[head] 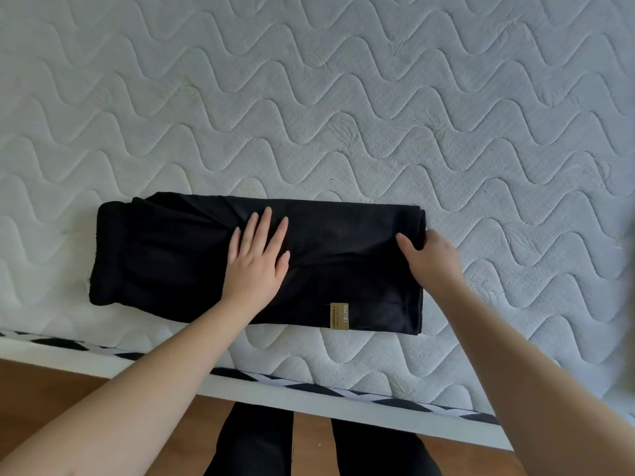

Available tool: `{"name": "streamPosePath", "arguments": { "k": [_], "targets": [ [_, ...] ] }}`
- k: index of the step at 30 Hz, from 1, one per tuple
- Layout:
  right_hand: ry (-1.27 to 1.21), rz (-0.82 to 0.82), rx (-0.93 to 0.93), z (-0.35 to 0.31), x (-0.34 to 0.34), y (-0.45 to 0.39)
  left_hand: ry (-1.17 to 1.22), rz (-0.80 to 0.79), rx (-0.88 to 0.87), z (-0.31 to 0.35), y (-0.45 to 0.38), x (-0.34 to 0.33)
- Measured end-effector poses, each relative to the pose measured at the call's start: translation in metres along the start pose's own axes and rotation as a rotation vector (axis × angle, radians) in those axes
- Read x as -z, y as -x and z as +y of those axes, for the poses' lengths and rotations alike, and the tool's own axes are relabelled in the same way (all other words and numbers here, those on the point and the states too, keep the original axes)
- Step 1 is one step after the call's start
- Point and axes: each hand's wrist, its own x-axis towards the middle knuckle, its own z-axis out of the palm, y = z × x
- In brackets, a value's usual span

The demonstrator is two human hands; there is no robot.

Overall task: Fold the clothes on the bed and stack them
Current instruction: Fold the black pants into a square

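Looking down, we see a black folded garment lying as a long strip across the white quilted mattress, close to the near edge of the bed. Its left end shows a thick cuffed band. Our left hand rests flat on the middle of the cloth, fingers spread wide, palm down. Further right, a small gold label reading "ORIGINAL" sits at the near edge of the garment. Our right hand grips the folded right end, thumb on top and the other fingers curled around the edge. Below, a wooden floor shows beside the bed frame.
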Motion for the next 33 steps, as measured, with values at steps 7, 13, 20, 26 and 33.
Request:
{"name": "streamPosePath", "arguments": {
  "k": [7, 13, 20, 26, 33],
  "targets": [
    [-0.169, -0.120, 0.055, 0.016, 0.001, 0.010, -0.102, -0.051, -0.063, -0.015, -0.005, -0.005],
    [-0.280, -0.078, 0.202, 0.002, 0.018, 0.037, -0.113, -0.008, -0.194, -0.016, -0.011, 0.007],
    [-0.389, -0.195, 0.304, -0.056, 0.048, 0.082, -0.197, -0.048, -0.574, -0.005, -0.008, 0.018],
    [-0.395, -0.304, 0.380, -0.124, 0.037, 0.109, 0.417, -0.039, -0.397, -0.014, -0.009, 0.043],
    [-0.170, -0.295, 0.529, -0.191, -0.011, 0.122, 1.398, -0.155, 0.436, -0.057, -0.004, 0.090]
  ]
}}
